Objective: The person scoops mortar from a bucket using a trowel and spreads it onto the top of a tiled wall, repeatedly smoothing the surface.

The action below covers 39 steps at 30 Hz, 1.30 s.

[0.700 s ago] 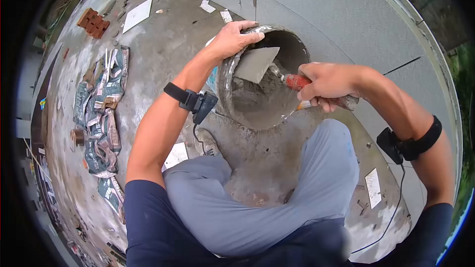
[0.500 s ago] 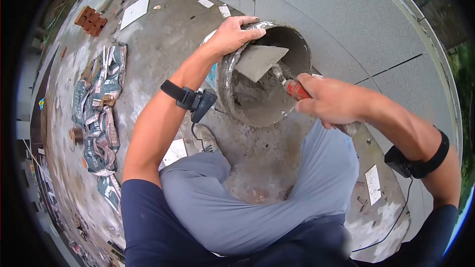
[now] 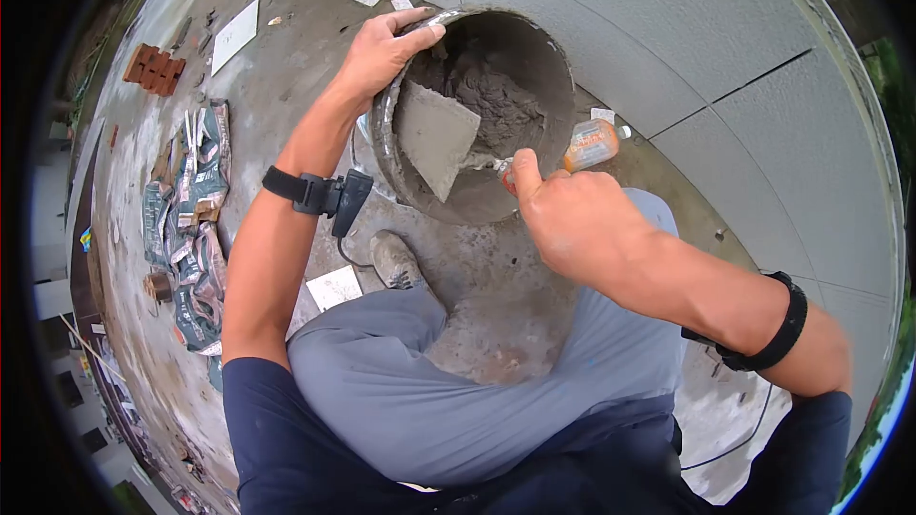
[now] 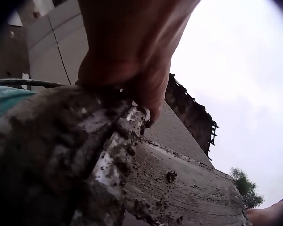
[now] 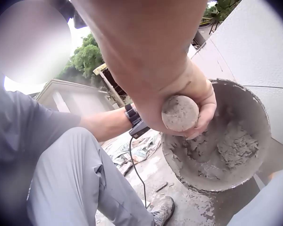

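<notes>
A mortar-crusted bucket (image 3: pixel 382 148) lies tilted with its mouth towards me and holds a lump of wet grey mortar (image 3: pixel 491 95). My left hand (image 3: pixel 382 48) grips the bucket's far-left rim, fingers curled over the edge (image 4: pixel 127 61). My right hand (image 3: pixel 563 219) grips the red handle (image 3: pixel 506 174) of a trowel, whose grey blade (image 3: pixel 434 138) lies inside the bucket against its left wall. In the right wrist view the handle's butt end (image 5: pixel 179 113) pokes out of my fist, above the bucket (image 5: pixel 254 103).
An orange bottle (image 3: pixel 592 143) lies just right of the bucket. My shoe (image 3: pixel 396 262) stands beside it on the rough concrete. Empty cement bags (image 3: pixel 191 219), red bricks (image 3: pixel 153 67) and white tile pieces (image 3: pixel 234 33) lie to the left. Grey wall panels (image 3: pixel 668 29) rise behind.
The bucket has tipped further, showing more mortar. My right hand moved left and nearer, swinging the trowel blade down to the bucket's left wall. The orange bottle is now uncovered.
</notes>
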{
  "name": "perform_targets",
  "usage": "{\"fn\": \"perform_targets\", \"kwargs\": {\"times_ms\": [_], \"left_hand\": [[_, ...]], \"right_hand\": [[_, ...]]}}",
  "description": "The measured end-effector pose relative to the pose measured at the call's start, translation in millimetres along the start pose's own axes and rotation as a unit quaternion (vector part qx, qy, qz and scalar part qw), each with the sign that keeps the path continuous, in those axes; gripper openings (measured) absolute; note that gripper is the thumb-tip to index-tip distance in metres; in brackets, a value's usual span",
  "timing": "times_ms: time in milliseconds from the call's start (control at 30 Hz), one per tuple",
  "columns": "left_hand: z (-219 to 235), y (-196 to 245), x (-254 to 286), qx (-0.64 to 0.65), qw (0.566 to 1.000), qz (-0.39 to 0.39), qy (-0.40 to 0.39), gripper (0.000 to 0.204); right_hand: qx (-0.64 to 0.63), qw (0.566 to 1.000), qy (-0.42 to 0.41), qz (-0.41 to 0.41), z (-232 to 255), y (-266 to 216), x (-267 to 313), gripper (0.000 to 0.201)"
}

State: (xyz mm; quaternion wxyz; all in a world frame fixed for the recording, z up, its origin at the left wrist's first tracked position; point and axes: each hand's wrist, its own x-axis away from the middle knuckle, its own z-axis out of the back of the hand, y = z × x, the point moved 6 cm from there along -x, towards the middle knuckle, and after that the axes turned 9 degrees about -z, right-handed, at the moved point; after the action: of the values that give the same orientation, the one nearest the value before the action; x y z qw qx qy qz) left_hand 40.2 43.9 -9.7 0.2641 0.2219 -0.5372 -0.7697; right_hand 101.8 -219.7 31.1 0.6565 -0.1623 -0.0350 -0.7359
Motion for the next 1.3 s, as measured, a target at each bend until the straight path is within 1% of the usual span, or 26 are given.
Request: {"fn": "perform_targets", "kwargs": {"times_ms": [67, 133, 167, 233, 267, 333, 367, 400, 433, 467, 533, 567, 633, 667, 733, 767, 800, 867, 900, 967, 1000, 1067, 1100, 1167, 1233, 1300], "left_hand": [[2, 1, 1, 0.014, 1.0, 0.001, 0.006, 0.06], [10, -4, -1, -0.002, 1.0, -0.008, 0.019, 0.059], [15, -6, -3, -0.019, 0.999, -0.02, 0.029, 0.057], [20, -8, -4, -0.035, 0.999, -0.023, 0.032, 0.056], [22, -8, -5, -0.045, 0.998, -0.026, 0.034, 0.056], [20, -15, -7, -0.025, 0.999, -0.015, 0.03, 0.053], [21, -16, -8, -0.002, 0.999, -0.013, 0.032, 0.051], [22, -17, -9, 0.019, 0.999, -0.011, 0.034, 0.049], [22, -17, -10, 0.009, 0.999, -0.018, 0.033, 0.047], [24, -18, -10, 0.008, 0.999, -0.017, 0.034, 0.047], [26, -18, -12, -0.011, 0.998, -0.019, 0.051, 0.048], [28, -18, -12, -0.011, 0.999, -0.019, 0.048, 0.048], [30, -22, -14, 0.021, 0.999, -0.006, 0.026, 0.056], [28, -24, -9, 0.019, 0.999, -0.003, 0.026, 0.056], [28, -15, -7, 0.007, 0.999, -0.014, 0.044, 0.049], [28, -17, -8, 0.017, 0.999, -0.008, 0.034, 0.051], [26, -16, -8, 0.015, 0.999, -0.007, 0.028, 0.051], [27, -14, -3, 0.022, 0.999, 0.009, 0.028, 0.051], [26, -16, -3, 0.022, 0.999, 0.012, 0.031, 0.051], [27, -15, -1, 0.01, 0.999, 0.014, 0.039, 0.051], [27, -15, 0, 0.009, 0.999, 0.014, 0.039, 0.051], [27, -14, -3, -0.012, 0.999, -0.002, 0.037, 0.05], [28, -17, -5, 0.018, 0.999, 0.009, 0.027, 0.05], [26, -18, -2, 0.024, 0.999, 0.006, 0.034, 0.05], [31, -18, -5, 0.009, 0.999, -0.018, 0.046, 0.05], [35, -21, -7, 0.003, 0.999, -0.02, 0.048, 0.05]], "right_hand": [[0.012, 1.0, 0.005, 0.003, 0, -3, 1, 0.04], [-0.011, 0.999, 0.031, 0.006, 16, -5, -3, 0.028], [-0.013, 0.999, 0.03, 0.007, 26, -2, -6, 0.028], [-0.047, 0.999, -0.026, -0.001, 40, 11, -11, 0.027], [-0.048, 0.998, -0.03, -0.002, 45, 8, -9, 0.027], [-0.029, 0.998, -0.061, 0.005, 46, -4, 1, 0.053], [-0.029, 0.998, -0.062, 0.005, 43, -13, 5, 0.053], [0.027, 0.998, -0.05, -0.014, 37, -21, 11, 0.056], [0.08, 0.995, -0.04, -0.032, 30, -26, 17, 0.059], [0.079, 0.996, -0.04, -0.031, 24, -29, 22, 0.059], [0.173, 0.985, -0.018, -0.021, 8, -30, 29, 0.063], [0.171, 0.985, -0.018, -0.023, -3, -26, 29, 0.063], [0.142, 0.989, -0.033, 0.003, -31, -17, 29, 0.055], [0.14, 0.99, -0.033, 0.005, -39, -8, 27, 0.055], [0.153, 0.986, -0.038, 0.062, -44, 9, 7, 0.054], [0.104, 0.991, -0.078, 0.037, -47, 18, -3, 0.051], [0.099, 0.991, -0.078, 0.034, -44, 24, -7, 0.051], [-0.053, 0.994, -0.099, 0.0, -27, 33, -11, 0.046], [-0.052, 0.993, -0.102, 0.004, -15, 31, -10, 0.046], [-0.12, 0.991, -0.051, -0.04, 15, 27, -6, 0.041], [-0.121, 0.991, -0.05, -0.04, 19, 21, -2, 0.041], [-0.002, 1.0, -0.013, 0.021, 26, -4, 12, 0.055], [0.025, 1.0, 0.002, 0.003, 17, -11, 18, 0.06], [0.035, 0.999, -0.012, 0.013, 9, -6, 30, 0.06], [0.048, 0.998, -0.016, 0.027, 3, 10, 35, 0.061], [-0.033, 0.995, -0.088, 0.031, -10, 25, 39, 0.056]]}}
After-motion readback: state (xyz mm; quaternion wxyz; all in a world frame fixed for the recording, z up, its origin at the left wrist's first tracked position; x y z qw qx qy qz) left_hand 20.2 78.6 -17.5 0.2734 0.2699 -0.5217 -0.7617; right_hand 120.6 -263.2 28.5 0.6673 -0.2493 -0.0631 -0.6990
